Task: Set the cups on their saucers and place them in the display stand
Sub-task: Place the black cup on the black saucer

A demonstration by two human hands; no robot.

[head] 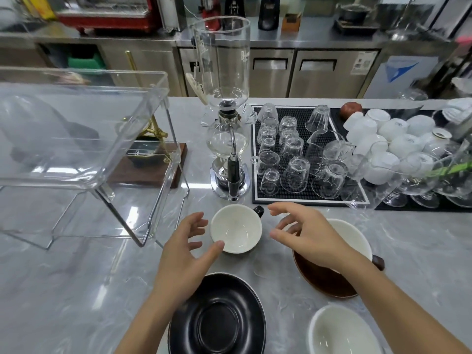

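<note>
Glazed and slick, the black-handled cup [236, 228] is sitting between the left hand [187, 251] and right hand [310, 238], both spread wide and empty, likely risking a slip or tip if grasped off-centre.

A glass siphon brewer [228, 129] stands on the marble counter [76, 277]. Right of it, upturned glasses [296, 154] crowd a black mat [306, 198], with white cups [390, 139] stacked beyond.
</note>
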